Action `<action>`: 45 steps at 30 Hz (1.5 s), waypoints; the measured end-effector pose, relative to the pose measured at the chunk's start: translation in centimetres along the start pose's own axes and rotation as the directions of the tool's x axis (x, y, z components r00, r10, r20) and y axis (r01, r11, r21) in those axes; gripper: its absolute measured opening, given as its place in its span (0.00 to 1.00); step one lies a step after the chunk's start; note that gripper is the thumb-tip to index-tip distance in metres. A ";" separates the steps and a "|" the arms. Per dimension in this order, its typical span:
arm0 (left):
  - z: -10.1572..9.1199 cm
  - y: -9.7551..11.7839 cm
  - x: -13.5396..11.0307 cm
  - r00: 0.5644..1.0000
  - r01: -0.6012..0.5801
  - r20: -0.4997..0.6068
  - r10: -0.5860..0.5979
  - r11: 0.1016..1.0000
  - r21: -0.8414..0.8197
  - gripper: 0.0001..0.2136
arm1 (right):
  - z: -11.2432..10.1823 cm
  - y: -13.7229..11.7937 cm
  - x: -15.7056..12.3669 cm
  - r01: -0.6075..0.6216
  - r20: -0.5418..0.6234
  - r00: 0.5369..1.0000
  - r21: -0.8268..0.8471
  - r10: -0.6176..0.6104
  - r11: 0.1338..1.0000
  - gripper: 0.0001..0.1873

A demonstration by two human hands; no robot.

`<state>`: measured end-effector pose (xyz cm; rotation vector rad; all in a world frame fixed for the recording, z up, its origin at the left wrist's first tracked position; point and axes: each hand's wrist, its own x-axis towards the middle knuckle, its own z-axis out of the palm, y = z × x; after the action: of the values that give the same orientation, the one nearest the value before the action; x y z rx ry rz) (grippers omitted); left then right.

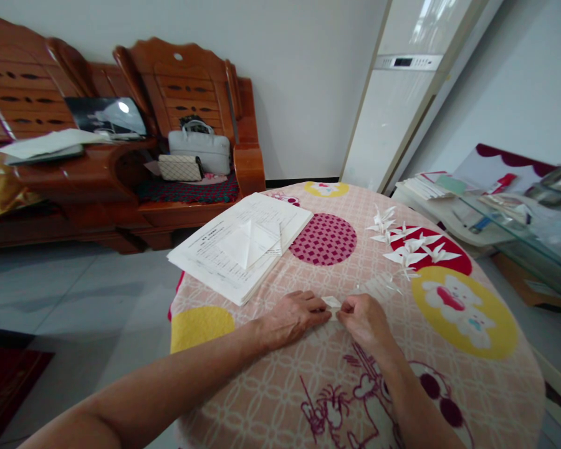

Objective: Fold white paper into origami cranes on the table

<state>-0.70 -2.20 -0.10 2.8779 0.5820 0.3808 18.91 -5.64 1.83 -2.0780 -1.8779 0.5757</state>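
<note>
A small piece of folded white paper lies on the tablecloth between my two hands. My left hand rests low on the cloth, its fingertips closed down on the paper's left side. From the other side, my right hand pinches the paper's right edge between thumb and bent fingers. Parts of the paper are hidden under the fingertips. Beyond my right hand, several white folded paper cranes stand in a loose group. A creased white paper square lies on a stack of printed sheets to the left.
The round table wears a pink patterned tablecloth. At the right stands a glass-topped side table with papers and other items. Behind are wooden chairs holding a grey handbag, and a tall white air conditioner.
</note>
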 end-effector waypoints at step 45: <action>-1.0 -1.5 4.9 0.889 0.457 0.209 -0.407 0.760 -0.463 0.04 | 0.0 1.5 -0.3 0.017 -0.038 0.999 0.105 -0.013 0.994 0.10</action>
<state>2.82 1.21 1.59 2.1623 0.9452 0.2645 20.20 -6.07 1.22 -1.9926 -1.8006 0.6142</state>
